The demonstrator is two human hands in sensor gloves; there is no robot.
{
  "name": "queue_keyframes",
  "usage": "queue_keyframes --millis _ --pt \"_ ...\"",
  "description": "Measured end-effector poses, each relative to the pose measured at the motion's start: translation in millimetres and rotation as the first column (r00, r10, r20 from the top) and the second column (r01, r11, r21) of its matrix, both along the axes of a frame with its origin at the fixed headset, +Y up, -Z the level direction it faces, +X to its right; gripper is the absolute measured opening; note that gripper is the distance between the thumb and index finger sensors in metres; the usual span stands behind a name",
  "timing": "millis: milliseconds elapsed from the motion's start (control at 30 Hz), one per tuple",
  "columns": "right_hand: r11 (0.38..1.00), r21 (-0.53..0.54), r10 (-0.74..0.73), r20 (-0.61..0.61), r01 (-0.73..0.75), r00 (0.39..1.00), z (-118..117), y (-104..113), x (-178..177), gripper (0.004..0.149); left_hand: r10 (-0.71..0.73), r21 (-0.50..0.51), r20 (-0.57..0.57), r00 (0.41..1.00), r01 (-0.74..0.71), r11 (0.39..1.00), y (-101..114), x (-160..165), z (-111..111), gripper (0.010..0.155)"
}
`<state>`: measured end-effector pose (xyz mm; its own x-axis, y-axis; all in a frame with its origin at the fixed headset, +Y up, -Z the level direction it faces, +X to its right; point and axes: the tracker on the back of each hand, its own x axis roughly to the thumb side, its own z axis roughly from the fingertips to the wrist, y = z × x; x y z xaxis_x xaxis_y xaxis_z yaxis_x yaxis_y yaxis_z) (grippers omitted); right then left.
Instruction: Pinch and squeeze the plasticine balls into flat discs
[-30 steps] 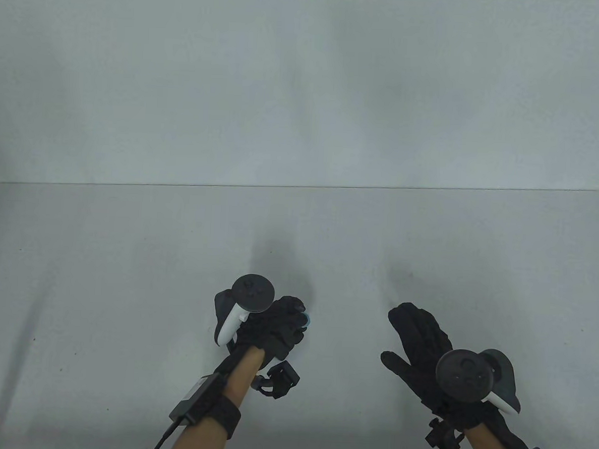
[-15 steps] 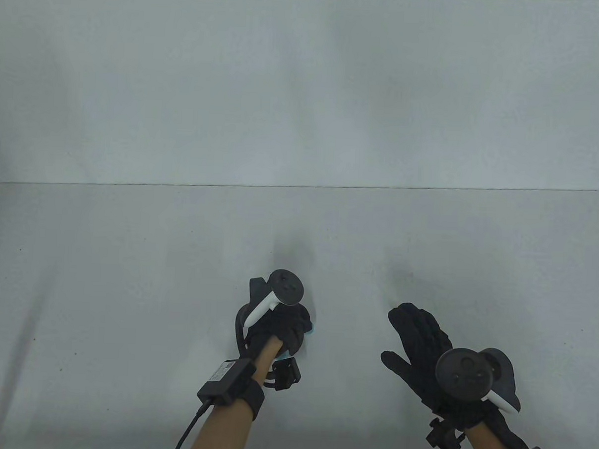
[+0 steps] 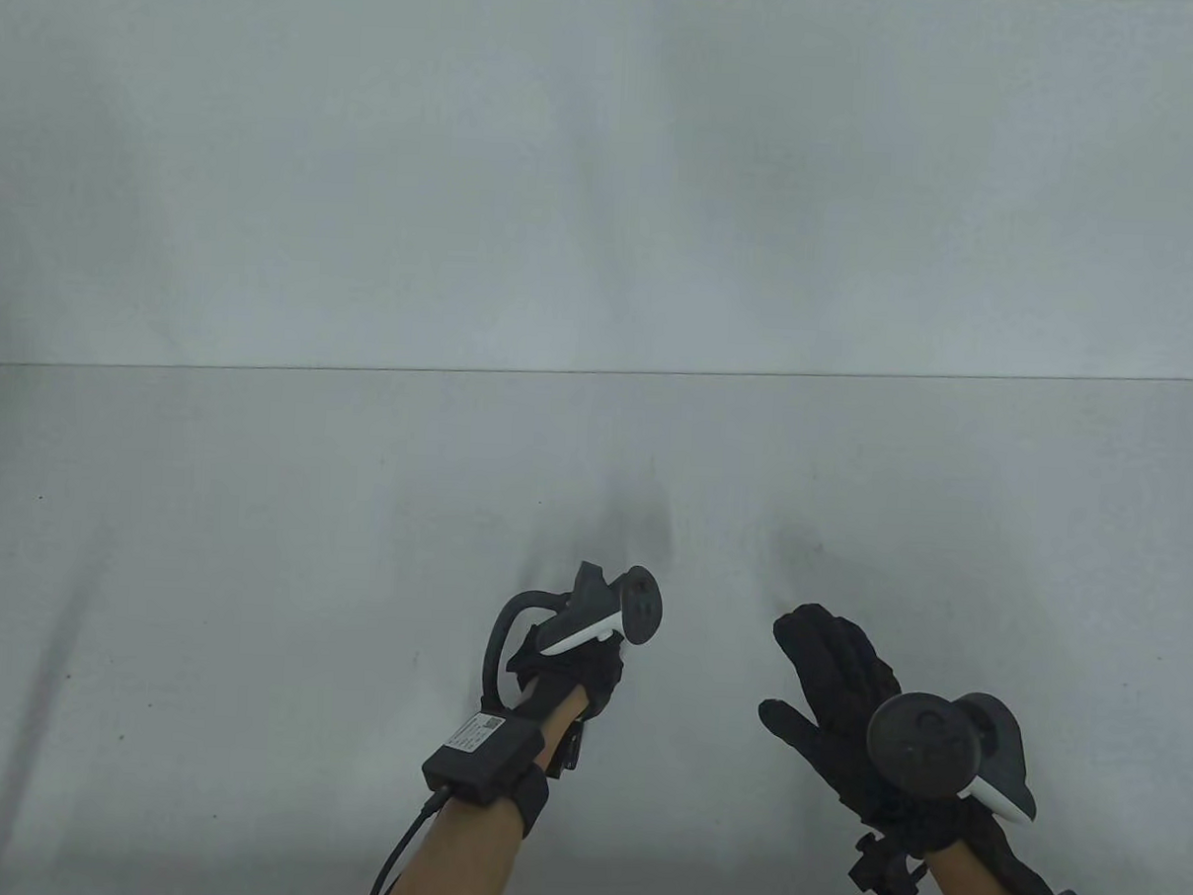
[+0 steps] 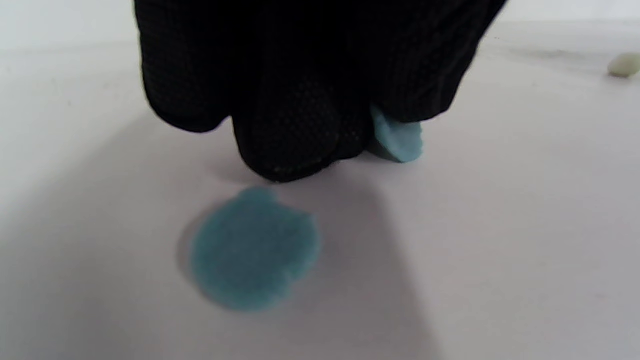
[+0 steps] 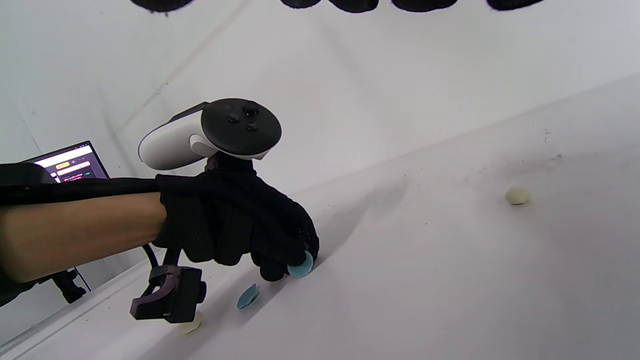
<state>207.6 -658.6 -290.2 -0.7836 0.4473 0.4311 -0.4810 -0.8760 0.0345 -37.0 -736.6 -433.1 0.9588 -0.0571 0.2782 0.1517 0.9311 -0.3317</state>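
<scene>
Left hand (image 5: 235, 225) pinching a light blue disc (image 4: 397, 137), flat blue disc (image 4: 252, 247) on table (image 3: 256, 551), right hand (image 3: 843, 696) fingers spread, holding nothing

Left hand (image 3: 569, 664): rolled onto its side, knuckles toward the right, fingers curled downward and bunched close together, tips low over the surface (image 3: 256, 551).
Left pinch: thumb and fingers (image 5: 280, 250) closed on a small blue plasticine piece (image 5: 301, 266) held at the fingertips.
Left forearm: bare, entering from the bottom edge, angled up and slightly right.
Right hand (image 3: 834, 675): palm down, fingers extended and together, thumb spread out to the left, holding nothing.
Right forearm: entering from the bottom right corner.
</scene>
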Motion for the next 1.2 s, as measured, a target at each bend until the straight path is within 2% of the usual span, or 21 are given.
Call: queue_keyframes --millis 167,367,500,667,733,833,967,1067,1200 --pt "1.000 -0.001 0.000 -0.002 0.000 1.000 -0.2 -0.2 -0.2 0.075 -0.076 0.057 0.022 0.997 0.074 0.996 -3.6 3.0 2.1 0.045" --pt "1.000 -0.001 0.003 -0.006 -0.003 1.000 -0.2 -0.4 -0.8 0.075 -0.121 0.105 0.026 0.992 0.118 0.987 -5.2 2.6 4.3 0.053" --pt "1.000 -0.002 0.000 -0.007 0.000 1.000 -0.5 -0.4 -0.8 0.075 -0.071 0.085 0.009 0.997 0.070 0.994 -3.3 -2.2 3.7 0.053" --pt "1.000 -0.001 -0.003 -0.007 0.003 1.000 -0.4 -0.1 -0.5 0.075 0.078 0.027 -0.039 0.996 -0.077 0.997 8.1 -17.0 2.2 0.057" --pt "1.000 -0.001 -0.004 -0.005 0.004 1.000 0.0 -0.1 -0.4 0.075 0.132 0.059 -0.043 0.990 -0.130 0.990 18.2 -25.2 5.4 0.061" --pt "1.000 0.003 -0.007 -0.002 0.007 1.000 -0.1 0.4 0.2 0.075 0.206 0.149 -0.003 0.979 -0.203 0.968 41.6 -38.0 19.2 0.067" --pt "1.000 -0.002 0.001 0.001 -0.001 1.000 -0.3 -0.8 0.0 0.075 0.261 0.260 0.110 0.959 -0.281 0.924 73.5 -55.5 52.2 0.076" --pt "1.000 -0.002 0.008 -0.006 -0.008 1.000 0.3 -0.9 -1.3 0.075 0.273 0.299 0.179 0.945 -0.317 0.900 91.4 -69.9 78.5 0.083" --pt "0.999 0.017 0.029 -0.004 -0.029 1.000 2.2 -0.2 -3.1 0.075 0.335 0.321 0.239 0.912 -0.399 0.859 103.4 -87.1 108.6 0.087"
